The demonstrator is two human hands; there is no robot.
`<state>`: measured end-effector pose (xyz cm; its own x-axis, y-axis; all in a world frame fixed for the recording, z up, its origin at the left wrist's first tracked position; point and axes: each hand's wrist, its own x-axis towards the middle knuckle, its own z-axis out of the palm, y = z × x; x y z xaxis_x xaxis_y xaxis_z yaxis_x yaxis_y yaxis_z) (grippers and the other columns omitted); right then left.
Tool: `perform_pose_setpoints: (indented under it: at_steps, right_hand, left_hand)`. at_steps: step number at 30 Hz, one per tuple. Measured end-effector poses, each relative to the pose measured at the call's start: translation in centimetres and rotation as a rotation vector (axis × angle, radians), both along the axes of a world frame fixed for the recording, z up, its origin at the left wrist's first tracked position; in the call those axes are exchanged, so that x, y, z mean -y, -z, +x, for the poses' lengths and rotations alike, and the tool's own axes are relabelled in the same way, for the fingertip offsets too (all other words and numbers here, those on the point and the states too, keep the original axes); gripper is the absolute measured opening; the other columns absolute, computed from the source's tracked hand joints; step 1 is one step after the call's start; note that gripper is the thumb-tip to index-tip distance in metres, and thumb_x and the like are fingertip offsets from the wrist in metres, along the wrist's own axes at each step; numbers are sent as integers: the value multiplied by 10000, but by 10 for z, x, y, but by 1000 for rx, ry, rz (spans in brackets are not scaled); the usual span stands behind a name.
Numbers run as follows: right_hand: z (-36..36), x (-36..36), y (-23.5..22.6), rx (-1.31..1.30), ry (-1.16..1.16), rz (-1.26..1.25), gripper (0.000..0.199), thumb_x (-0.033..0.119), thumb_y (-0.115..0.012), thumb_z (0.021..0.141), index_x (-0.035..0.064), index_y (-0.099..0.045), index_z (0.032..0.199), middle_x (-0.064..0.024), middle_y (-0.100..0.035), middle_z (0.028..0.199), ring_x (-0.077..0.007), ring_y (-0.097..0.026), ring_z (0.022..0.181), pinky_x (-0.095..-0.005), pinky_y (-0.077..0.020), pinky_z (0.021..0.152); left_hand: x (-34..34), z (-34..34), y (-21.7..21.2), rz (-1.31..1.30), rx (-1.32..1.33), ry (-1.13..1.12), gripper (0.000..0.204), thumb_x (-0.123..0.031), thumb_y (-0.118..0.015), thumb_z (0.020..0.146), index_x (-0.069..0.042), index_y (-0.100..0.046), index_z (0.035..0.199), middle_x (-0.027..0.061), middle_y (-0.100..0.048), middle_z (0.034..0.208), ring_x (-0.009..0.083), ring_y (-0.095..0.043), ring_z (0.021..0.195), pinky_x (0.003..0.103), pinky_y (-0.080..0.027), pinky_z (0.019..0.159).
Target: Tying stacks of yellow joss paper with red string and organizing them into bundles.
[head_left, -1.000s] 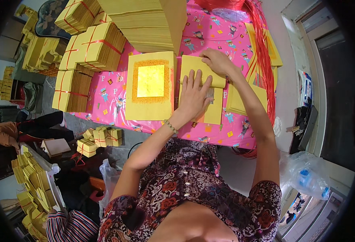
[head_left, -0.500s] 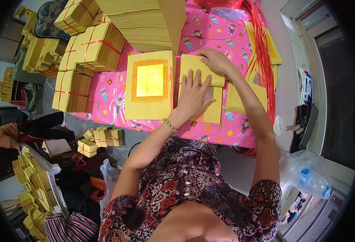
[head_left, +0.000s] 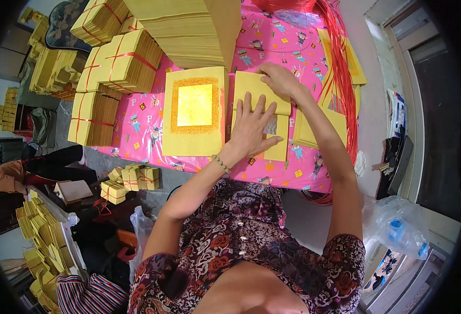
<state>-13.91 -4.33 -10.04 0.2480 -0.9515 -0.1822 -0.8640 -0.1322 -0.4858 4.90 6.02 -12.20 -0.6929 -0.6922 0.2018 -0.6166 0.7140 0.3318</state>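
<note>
A yellow paper sheet (head_left: 254, 83) lies folded over on itself in front of me, with a silvery patch (head_left: 272, 125) showing below the fold. My left hand (head_left: 250, 125) presses flat on it near the fold, palm down with the fingers spread. At the sheet's far right corner, my right hand (head_left: 278, 79) is curled over the edge, its thumb on top of the paper. Left of the sheet, a yellow stack (head_left: 169, 141) carries a bright gold square (head_left: 195, 105) framed by an orange border.
Tall yellow paper stacks (head_left: 183, 36) and red-tied bundles (head_left: 131, 60) stand at the far left of the pink patterned tablecloth (head_left: 147, 141). Red ribbon strands (head_left: 348, 104) hang along the right, beside more yellow sheets (head_left: 324, 125). Lower left, a striped sleeve (head_left: 92, 295) shows another person.
My left hand has slid slightly down and right over the paper, its fingers a little wider apart. The folded flap lies flatter. My right hand stays at the far corner.
</note>
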Motion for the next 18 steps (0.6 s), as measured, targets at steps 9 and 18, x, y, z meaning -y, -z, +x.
perform_pose_setpoints:
  at_steps: [9,18]
  right_hand:
    - [-1,-62,-43,-63,93,-343,189,137,-651,881,17,-608,1021,-153,-624,984,-346,-633,978,-486,-502,818]
    - [16,-135,-20,-493,-78,-403,220,98,-680,736,11,-641,933,-121,-610,905,-272,-622,878,-391,-487,776]
  left_hand:
    - [0,0,0,40,-1,0,912,-695,-575,820,-94,-402,1483,253,-340,1512,569,-183,1405,675,-167,1128]
    - [-2,0,6,22,-14,4,944,-703,-597,789,-109,-393,1495,251,-315,1522,572,-150,1412,682,-142,1125]
